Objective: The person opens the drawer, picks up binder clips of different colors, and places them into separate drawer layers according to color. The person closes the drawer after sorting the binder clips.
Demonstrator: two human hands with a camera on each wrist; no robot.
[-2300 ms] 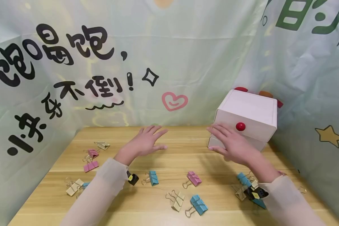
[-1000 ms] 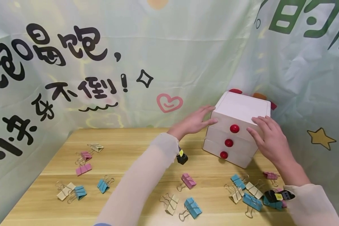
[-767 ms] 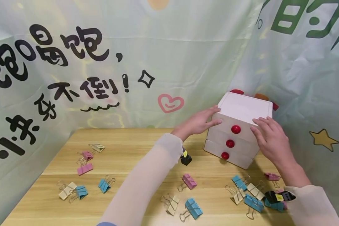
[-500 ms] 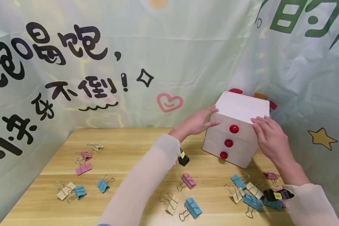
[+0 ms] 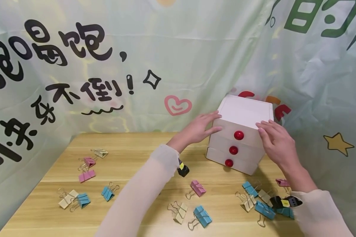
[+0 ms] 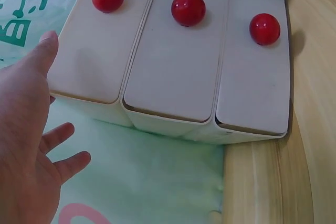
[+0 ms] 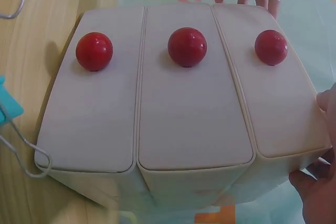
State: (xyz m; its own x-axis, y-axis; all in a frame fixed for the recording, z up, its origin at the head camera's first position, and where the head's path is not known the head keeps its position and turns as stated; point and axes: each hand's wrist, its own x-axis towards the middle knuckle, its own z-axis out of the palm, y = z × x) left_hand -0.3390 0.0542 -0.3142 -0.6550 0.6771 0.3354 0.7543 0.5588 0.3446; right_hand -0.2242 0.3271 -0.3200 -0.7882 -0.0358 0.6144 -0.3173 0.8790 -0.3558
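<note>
A white drawer box [image 5: 246, 110] with three stacked drawers and round red knobs [image 5: 238, 135] stands at the table's back right. At its left side, my left hand [image 5: 195, 128] lays its fingers by the top edge and its thumb against the front face; in the left wrist view two outstretched fingers [image 6: 71, 166] extend beyond the side. My right hand [image 5: 280, 141] touches the opposite side, fingertips over the top edge and thumb along the front corner. Straight or loosely bent fingers show on both hands. All three drawers are closed.
Binder clips in blue, pink and cream lie about: a cluster [image 5: 264, 209] under my right wrist, a pink clip [image 5: 198, 188] and blue clip [image 5: 202, 216] centre front, more at left, such as a pink clip [image 5: 87, 176]. A printed cloth [image 5: 136, 49] hangs behind.
My hands went from hovering apart over the table to either side of the drawer box. In the last half second the box has shifted left with both hands, uncovering more red print behind it.
</note>
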